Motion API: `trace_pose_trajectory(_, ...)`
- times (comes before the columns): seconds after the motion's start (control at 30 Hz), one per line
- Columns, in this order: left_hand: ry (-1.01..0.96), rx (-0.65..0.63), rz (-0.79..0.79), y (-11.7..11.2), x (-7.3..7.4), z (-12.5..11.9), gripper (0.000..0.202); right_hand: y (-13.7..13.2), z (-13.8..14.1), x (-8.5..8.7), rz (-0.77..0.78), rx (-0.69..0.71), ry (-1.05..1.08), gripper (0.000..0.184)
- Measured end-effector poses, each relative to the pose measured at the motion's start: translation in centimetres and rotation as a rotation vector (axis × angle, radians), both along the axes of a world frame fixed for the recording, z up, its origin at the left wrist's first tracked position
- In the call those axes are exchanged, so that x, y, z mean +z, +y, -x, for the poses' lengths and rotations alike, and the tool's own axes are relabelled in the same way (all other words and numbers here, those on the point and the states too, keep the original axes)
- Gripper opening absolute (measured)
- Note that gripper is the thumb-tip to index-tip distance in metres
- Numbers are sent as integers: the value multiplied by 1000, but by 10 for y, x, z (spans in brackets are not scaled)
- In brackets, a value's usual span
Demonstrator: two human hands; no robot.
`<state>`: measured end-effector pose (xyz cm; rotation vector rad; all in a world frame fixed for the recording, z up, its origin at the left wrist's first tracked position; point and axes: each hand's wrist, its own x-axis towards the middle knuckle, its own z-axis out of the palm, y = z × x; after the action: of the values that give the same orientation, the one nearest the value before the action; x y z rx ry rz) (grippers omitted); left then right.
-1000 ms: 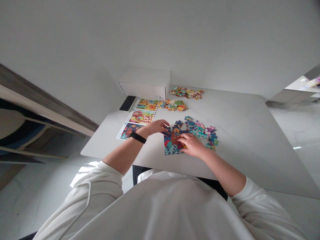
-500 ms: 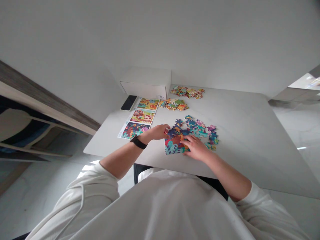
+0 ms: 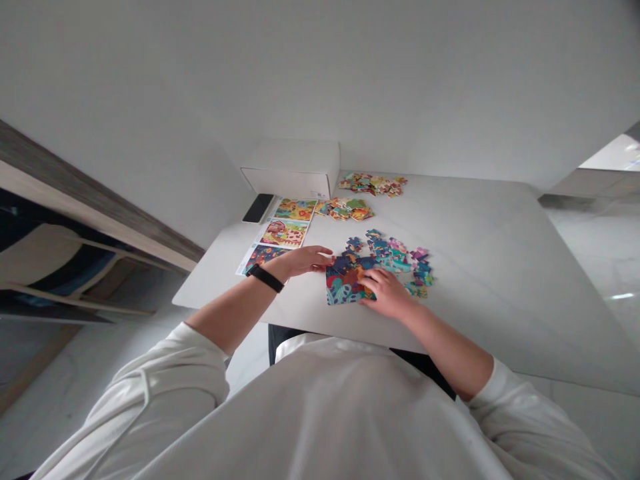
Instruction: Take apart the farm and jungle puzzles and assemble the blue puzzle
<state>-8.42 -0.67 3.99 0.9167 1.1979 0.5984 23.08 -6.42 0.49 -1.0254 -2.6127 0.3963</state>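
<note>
A partly assembled jigsaw puzzle (image 3: 343, 291) lies near the front edge of the table, with dark blue, red-brown and leafy teal parts showing. At its upper left corner my left hand (image 3: 305, 260), a black watch on the wrist, pinches a small reddish puzzle piece (image 3: 329, 261), partly hidden by the fingers. My right hand (image 3: 389, 293) rests on the right side of the assembled part, fingers spread and covering some of it. Loose blue, pink and teal puzzle pieces (image 3: 395, 253) lie just beyond and to the right.
A picture sheet (image 3: 284, 233) with three printed scenes lies left, partly under my left forearm. Beside it is a phone (image 3: 258, 208). Behind stands a white box (image 3: 290, 167) against the wall. Two more piles of pieces, a nearer pile (image 3: 345, 209) and a farther pile (image 3: 373, 184), lie toward the back.
My left hand has shifted slightly left and its wrist now covers more of the picture sheet. My right hand stays on the puzzle. The whole view has shifted a little.
</note>
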Motion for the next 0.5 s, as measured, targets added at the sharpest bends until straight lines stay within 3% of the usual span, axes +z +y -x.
trace_pose_trajectory(0.2, 11, 26, -66, -7, -2, -2, 56, 1, 12, -4, -37, -49, 55, 40)
trace_pose_trajectory(0.5, 80, 86, -161, 2, -12, -19, 47, 1, 16, -6, -69, -19, 50, 27)
